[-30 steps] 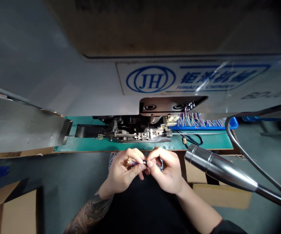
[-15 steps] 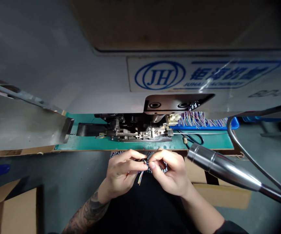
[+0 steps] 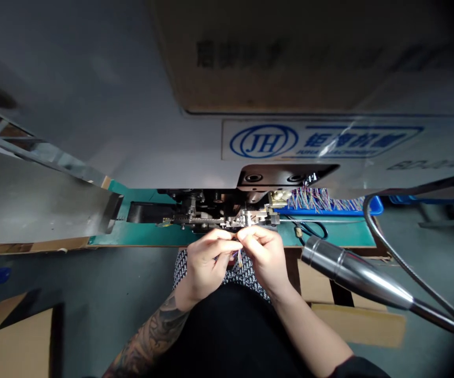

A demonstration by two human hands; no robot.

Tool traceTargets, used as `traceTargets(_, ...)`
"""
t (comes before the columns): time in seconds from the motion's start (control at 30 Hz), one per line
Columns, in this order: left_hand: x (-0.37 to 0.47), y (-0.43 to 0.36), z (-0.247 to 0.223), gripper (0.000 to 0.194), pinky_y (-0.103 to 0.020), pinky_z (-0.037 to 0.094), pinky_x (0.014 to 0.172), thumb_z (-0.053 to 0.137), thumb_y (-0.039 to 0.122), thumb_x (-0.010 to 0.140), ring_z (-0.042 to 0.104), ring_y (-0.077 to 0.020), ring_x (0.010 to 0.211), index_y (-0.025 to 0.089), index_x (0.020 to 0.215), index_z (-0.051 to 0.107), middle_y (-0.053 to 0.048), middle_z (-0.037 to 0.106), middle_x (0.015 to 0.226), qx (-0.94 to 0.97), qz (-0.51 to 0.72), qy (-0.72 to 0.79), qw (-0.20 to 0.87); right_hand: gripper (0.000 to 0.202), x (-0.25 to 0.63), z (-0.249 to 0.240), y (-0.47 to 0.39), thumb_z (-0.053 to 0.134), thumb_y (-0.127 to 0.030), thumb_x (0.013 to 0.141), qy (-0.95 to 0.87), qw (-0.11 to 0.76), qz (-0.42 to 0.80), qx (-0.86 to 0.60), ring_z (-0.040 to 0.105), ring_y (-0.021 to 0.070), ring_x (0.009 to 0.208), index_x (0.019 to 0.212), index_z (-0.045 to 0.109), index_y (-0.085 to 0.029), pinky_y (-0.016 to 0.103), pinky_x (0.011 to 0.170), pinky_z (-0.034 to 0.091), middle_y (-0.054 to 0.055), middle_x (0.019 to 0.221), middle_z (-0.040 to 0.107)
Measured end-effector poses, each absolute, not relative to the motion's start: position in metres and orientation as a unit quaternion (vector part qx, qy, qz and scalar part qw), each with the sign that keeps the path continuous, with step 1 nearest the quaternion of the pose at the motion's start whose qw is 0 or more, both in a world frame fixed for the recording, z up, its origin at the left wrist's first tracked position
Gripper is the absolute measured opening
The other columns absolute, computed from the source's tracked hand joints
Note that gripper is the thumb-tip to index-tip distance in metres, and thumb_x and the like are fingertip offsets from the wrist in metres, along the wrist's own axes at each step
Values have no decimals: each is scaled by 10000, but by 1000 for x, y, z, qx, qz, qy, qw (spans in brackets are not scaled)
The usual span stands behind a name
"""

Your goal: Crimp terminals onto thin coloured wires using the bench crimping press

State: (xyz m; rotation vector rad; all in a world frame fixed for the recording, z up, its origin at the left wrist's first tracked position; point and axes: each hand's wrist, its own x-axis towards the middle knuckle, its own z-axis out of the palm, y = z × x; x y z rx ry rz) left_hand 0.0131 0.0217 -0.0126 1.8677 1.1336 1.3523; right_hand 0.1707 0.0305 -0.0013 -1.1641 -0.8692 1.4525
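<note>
A small bundle of thin coloured wires (image 3: 240,258) hangs down between my hands, its upper part hidden by fingers. My left hand (image 3: 211,262) is closed in a pinch on the bundle. Fingertips of my right hand (image 3: 264,254) are pressed together at the top of the same wires, touching or nearly touching the left fingertips. Both hands are at the front edge of the green bench top (image 3: 132,233), just before the metal crimping head (image 3: 246,218) of the machine.
The grey machine body (image 3: 132,131) overhangs the bench. A blue tray (image 3: 329,212) full of coloured wires stands right of the crimping head. A metal lamp (image 3: 352,273) on a flexible neck juts in from the right. Cardboard boxes (image 3: 22,341) lie at lower left.
Both hands have moved up and forward, closer to the crimping head, with the wires between them. The camera view has tilted up slightly.
</note>
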Motion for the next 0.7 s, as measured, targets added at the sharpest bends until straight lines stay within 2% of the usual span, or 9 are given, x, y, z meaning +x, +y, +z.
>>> traceTargets(0.17, 18, 22, -13, 252, -240, 627, 652, 650, 85, 1020, 719, -118, 696, 239, 1041, 849, -55, 796, 1021, 690, 512, 430, 275, 495, 167, 7, 36, 901, -427, 806, -248, 498, 692, -461, 179, 85, 497, 544, 538, -215, 250, 458, 211, -94, 496, 294)
traceTargets(0.27, 19, 21, -13, 280, -242, 644, 688, 645, 48, 1006, 751, -133, 771, 233, 1067, 846, -59, 795, 1056, 696, 506, 430, 274, 577, 166, 11, 38, 924, -436, 764, -211, 491, 716, -450, 144, 69, 500, 525, 447, -219, 241, 466, 171, -110, 501, 236)
traceTargets(0.47, 20, 22, -11, 281, -271, 658, 787, 651, 50, 1009, 791, -170, 920, 241, 1089, 841, -57, 807, 1066, 711, 499, 433, 243, 528, 165, 11, 39, 909, -433, 761, -172, 485, 728, -453, 139, 60, 488, 574, 465, -217, 231, 459, 140, -125, 508, 214)
traceTargets(0.7, 21, 23, -9, 270, -258, 666, 750, 649, 70, 1021, 788, -153, 880, 249, 1093, 838, -41, 810, 1071, 707, 492, 445, 246, 547, 163, 12, 40, 912, -414, 762, -169, 489, 732, -443, 129, 56, 490, 587, 431, -222, 223, 448, 131, -123, 517, 218)
